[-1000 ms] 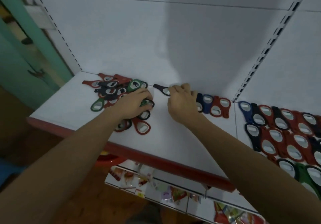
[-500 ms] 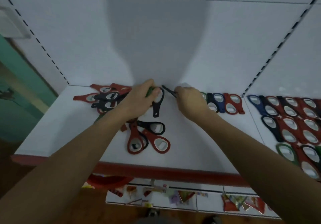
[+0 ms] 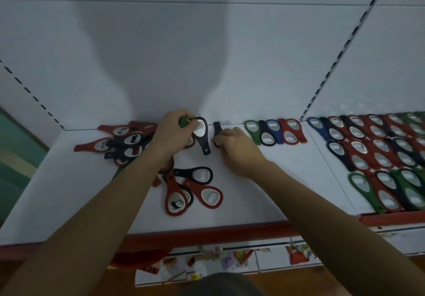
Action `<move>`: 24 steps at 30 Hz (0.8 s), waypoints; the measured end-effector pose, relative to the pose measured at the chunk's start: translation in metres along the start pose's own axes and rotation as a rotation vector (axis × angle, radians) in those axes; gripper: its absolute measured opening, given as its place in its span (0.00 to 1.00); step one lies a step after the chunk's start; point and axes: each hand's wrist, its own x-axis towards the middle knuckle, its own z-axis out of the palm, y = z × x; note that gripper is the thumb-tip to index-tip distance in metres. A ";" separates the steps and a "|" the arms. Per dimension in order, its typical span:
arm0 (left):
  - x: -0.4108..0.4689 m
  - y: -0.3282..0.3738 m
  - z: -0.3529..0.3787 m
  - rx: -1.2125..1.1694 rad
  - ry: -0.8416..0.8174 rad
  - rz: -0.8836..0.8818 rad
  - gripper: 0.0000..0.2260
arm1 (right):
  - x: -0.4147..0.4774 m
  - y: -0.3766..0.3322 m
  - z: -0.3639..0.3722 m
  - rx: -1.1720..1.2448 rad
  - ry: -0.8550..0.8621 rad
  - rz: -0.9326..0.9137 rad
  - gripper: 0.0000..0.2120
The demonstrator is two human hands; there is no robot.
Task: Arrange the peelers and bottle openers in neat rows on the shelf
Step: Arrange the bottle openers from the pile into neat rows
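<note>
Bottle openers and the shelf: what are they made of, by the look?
Openers, e.g. the red opener: matte coloured body, likely plastic or a rubbery coating; pale shiny insert in the loop, probably metal. Shelf: smooth white sheet, perhaps painted metal; cannot confirm.

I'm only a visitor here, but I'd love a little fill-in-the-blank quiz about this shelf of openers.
The left hand grips an opener whose handle points toward the shelf's front; its colour is ___. The right hand pinches a black opener; the end opener of the short back row beside it is ___. The shelf has a front edge coloured ___.
Missing words: black; green; red.
</note>
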 end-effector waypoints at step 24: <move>0.010 0.002 0.058 0.511 -0.192 0.075 0.18 | -0.026 0.071 -0.013 -0.024 0.233 0.013 0.09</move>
